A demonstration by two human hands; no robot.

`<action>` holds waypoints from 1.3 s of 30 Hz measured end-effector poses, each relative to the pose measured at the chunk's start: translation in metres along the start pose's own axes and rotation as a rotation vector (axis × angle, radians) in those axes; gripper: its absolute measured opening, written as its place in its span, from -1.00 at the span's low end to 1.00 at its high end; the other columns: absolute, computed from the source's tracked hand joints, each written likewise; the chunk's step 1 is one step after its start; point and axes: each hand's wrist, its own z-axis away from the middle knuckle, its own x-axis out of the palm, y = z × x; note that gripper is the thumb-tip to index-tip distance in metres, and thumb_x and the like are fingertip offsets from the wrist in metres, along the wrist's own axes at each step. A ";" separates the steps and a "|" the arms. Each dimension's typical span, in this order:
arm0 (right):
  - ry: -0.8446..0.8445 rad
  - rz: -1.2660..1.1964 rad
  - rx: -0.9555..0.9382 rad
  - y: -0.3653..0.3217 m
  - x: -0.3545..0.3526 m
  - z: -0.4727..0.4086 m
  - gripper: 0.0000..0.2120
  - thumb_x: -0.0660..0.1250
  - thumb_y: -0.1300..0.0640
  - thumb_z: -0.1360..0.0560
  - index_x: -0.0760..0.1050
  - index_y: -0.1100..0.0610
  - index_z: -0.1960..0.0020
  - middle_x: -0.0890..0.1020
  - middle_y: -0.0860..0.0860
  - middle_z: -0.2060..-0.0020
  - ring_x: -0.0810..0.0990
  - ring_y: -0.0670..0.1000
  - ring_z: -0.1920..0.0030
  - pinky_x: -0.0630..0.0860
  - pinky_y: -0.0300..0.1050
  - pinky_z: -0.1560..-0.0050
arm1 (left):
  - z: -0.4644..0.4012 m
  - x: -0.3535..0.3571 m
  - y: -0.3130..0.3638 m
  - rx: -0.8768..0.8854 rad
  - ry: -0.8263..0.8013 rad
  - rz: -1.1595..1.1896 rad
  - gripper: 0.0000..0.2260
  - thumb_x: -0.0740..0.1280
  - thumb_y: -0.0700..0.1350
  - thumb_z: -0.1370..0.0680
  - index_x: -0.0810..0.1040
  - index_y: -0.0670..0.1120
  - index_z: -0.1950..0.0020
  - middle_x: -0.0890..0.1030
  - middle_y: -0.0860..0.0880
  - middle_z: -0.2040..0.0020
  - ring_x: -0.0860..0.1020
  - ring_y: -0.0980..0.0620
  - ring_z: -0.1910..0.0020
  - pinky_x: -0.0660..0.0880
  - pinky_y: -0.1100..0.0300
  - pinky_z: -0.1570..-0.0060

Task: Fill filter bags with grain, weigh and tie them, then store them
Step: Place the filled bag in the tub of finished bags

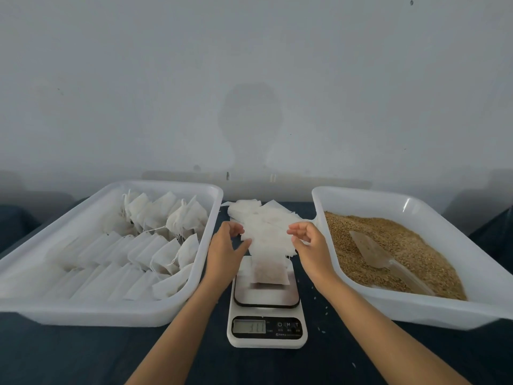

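Head view: a dark blue cloth-covered table [83,354] runs up to a plain pale grey wall [249,79], which carries a faint dark stain at its middle. Two white plastic trays sit on the cloth. The left tray [111,312] holds rows of filled, tied filter bags [155,240], too many and too overlapped to count. The right tray [416,309] holds a bed of brown grain [369,226] with one clear plastic scoop [374,252] lying in it, handle toward the near side. Between the trays stands one white digital kitchen scale [266,333], its display lit though the digits are unreadable, and one filled filter bag [270,270] rests on the far part of its platform, its upper part rising toward the hands. Beyond the scale lies a loose heap of empty filter bags [258,212], partly hidden by the hands. The left hand [226,245] has curled fingers, its thumb against the bag's upper left edge; the right hand [308,240] curls at the upper right edge. Whether either actually pinches the bag or its string I cannot tell. A few stray grains [319,329] dot the cloth just right of the scale.
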 end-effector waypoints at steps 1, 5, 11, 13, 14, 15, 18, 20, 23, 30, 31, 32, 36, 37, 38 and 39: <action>-0.001 -0.001 0.004 0.001 0.000 0.000 -0.77 0.21 0.38 -0.52 0.46 0.08 -0.02 0.60 -0.03 0.03 0.53 -0.18 0.00 0.38 -0.53 0.09 | 0.000 0.000 -0.001 -0.001 -0.004 -0.001 -0.78 0.42 -0.22 -0.47 0.43 -0.07 -0.01 0.54 0.04 0.01 0.50 0.10 -0.02 0.37 0.36 0.00; -0.008 0.000 0.011 0.002 0.000 -0.002 -0.77 0.20 0.39 -0.52 0.46 0.08 -0.02 0.60 -0.05 0.06 0.52 -0.24 0.02 0.36 -0.57 0.11 | 0.000 0.000 0.000 0.002 -0.008 -0.016 -0.79 0.41 -0.23 -0.48 0.43 -0.06 0.00 0.54 0.05 0.02 0.49 0.12 0.00 0.36 0.49 0.09; -0.016 0.003 0.018 0.006 0.001 -0.003 -0.76 0.18 0.40 -0.52 0.47 0.11 -0.03 0.60 -0.08 0.11 0.51 -0.23 0.03 0.35 -0.52 0.11 | 0.000 0.000 -0.001 -0.009 -0.037 -0.026 -0.79 0.40 -0.26 -0.48 0.43 -0.06 0.00 0.55 0.02 -0.01 0.50 0.08 -0.05 0.38 0.29 -0.04; -0.023 0.007 0.021 0.008 0.002 -0.003 -0.76 0.17 0.40 -0.52 0.47 0.11 -0.03 0.60 -0.07 0.12 0.51 -0.23 0.04 0.35 -0.55 0.13 | -0.001 0.002 -0.003 -0.015 -0.045 -0.023 -0.79 0.40 -0.27 -0.48 0.42 -0.06 0.00 0.55 0.01 -0.01 0.50 0.07 -0.07 0.37 0.32 -0.02; -0.028 0.012 0.026 0.009 0.002 -0.002 -0.76 0.16 0.40 -0.53 0.47 0.11 -0.03 0.60 -0.08 0.12 0.51 -0.22 0.04 0.35 -0.56 0.14 | -0.001 0.003 -0.005 -0.018 -0.050 -0.025 -0.79 0.40 -0.27 -0.48 0.42 -0.07 0.01 0.55 0.00 -0.01 0.50 0.07 -0.07 0.36 0.37 0.01; -0.031 0.019 0.031 0.010 0.003 -0.002 -0.76 0.16 0.40 -0.53 0.46 0.11 -0.03 0.60 -0.08 0.12 0.52 -0.22 0.04 0.36 -0.56 0.14 | -0.001 0.003 -0.006 -0.021 -0.055 -0.029 -0.79 0.39 -0.27 -0.48 0.42 -0.07 0.00 0.55 0.00 -0.02 0.50 0.07 -0.08 0.36 0.42 0.05; -0.025 0.036 0.061 0.014 0.004 -0.002 -0.79 0.19 0.38 -0.53 0.46 0.12 -0.04 0.60 -0.03 0.10 0.53 -0.15 0.04 0.40 -0.48 0.13 | -0.001 0.007 -0.010 -0.051 -0.085 -0.044 -0.79 0.40 -0.23 -0.49 0.42 -0.06 -0.03 0.55 0.01 -0.03 0.49 0.10 -0.08 0.36 0.43 0.03; -0.053 0.059 0.128 0.017 0.006 0.000 -0.84 0.23 0.31 -0.55 0.44 0.12 -0.08 0.59 0.01 0.06 0.55 -0.07 0.00 0.41 -0.41 0.13 | -0.001 0.010 -0.013 -0.082 -0.136 -0.078 -0.79 0.38 -0.18 -0.51 0.44 -0.08 -0.10 0.54 0.03 -0.06 0.49 0.11 -0.10 0.36 0.33 -0.05; -0.134 0.182 0.227 0.021 0.012 0.005 -0.79 0.28 0.19 -0.55 0.41 0.10 -0.18 0.55 -0.02 0.02 0.56 -0.01 -0.03 0.49 -0.16 -0.02 | -0.001 0.016 -0.016 -0.054 -0.262 -0.189 -0.77 0.28 -0.19 -0.57 0.46 -0.09 -0.23 0.54 0.02 -0.13 0.49 0.08 -0.15 0.38 0.30 -0.09; -0.083 0.265 0.214 0.017 0.021 0.012 -0.82 0.30 0.20 -0.53 0.41 0.03 -0.11 0.53 -0.12 0.12 0.53 -0.07 -0.01 0.43 0.05 -0.22 | -0.021 0.026 0.006 0.063 -0.379 -0.425 -0.84 0.26 -0.04 -0.58 0.53 0.00 -0.14 0.61 0.05 -0.05 0.52 0.06 -0.09 0.37 0.07 -0.22; -0.062 0.261 0.188 0.016 0.021 0.013 -0.82 0.30 0.22 -0.53 0.41 0.02 -0.07 0.53 -0.14 0.15 0.54 -0.07 0.02 0.43 0.06 -0.21 | -0.023 0.028 0.010 0.057 -0.400 -0.456 -0.85 0.28 0.00 -0.56 0.53 0.02 -0.09 0.61 0.08 -0.02 0.52 0.09 -0.07 0.33 0.11 -0.23; -0.044 0.248 0.161 0.015 0.021 0.014 -0.81 0.30 0.24 -0.52 0.41 0.01 -0.05 0.53 -0.15 0.19 0.55 -0.08 0.05 0.44 0.04 -0.18 | -0.024 0.029 0.014 0.065 -0.407 -0.485 -0.86 0.29 0.04 -0.55 0.54 0.04 -0.04 0.61 0.10 0.01 0.52 0.11 -0.04 0.29 0.14 -0.23; -0.019 0.059 0.115 0.008 0.016 0.019 -0.83 0.29 0.26 -0.54 0.40 0.09 -0.10 0.55 -0.10 0.19 0.55 -0.12 0.13 0.43 -0.41 0.12 | -0.024 0.026 0.034 0.205 -0.386 -0.425 -0.90 0.35 0.03 -0.52 0.51 0.05 0.16 0.56 0.16 0.19 0.51 0.13 0.09 0.29 0.13 -0.22; -0.012 -0.013 0.116 0.005 0.014 0.021 -0.83 0.27 0.23 -0.55 0.38 0.08 -0.11 0.56 -0.08 0.17 0.54 -0.17 0.13 0.41 -0.45 0.16 | -0.024 0.023 0.040 0.260 -0.379 -0.384 -0.89 0.36 0.00 -0.51 0.50 0.05 0.19 0.54 0.17 0.23 0.51 0.12 0.12 0.30 0.12 -0.20; -0.003 -0.093 0.115 0.001 0.012 0.022 -0.84 0.25 0.20 -0.57 0.36 0.07 -0.13 0.56 -0.07 0.13 0.53 -0.19 0.11 0.40 -0.46 0.16 | -0.024 0.021 0.047 0.309 -0.364 -0.350 -0.89 0.37 -0.02 -0.51 0.49 0.05 0.20 0.53 0.18 0.25 0.50 0.12 0.14 0.31 0.11 -0.19; -0.002 -0.179 0.109 -0.004 0.010 0.024 -0.83 0.22 0.15 -0.59 0.35 0.05 -0.16 0.56 -0.05 0.09 0.53 -0.18 0.09 0.41 -0.44 0.13 | -0.025 0.020 0.055 0.349 -0.339 -0.324 -0.89 0.38 -0.04 -0.50 0.50 0.03 0.20 0.51 0.19 0.27 0.48 0.13 0.16 0.30 0.13 -0.18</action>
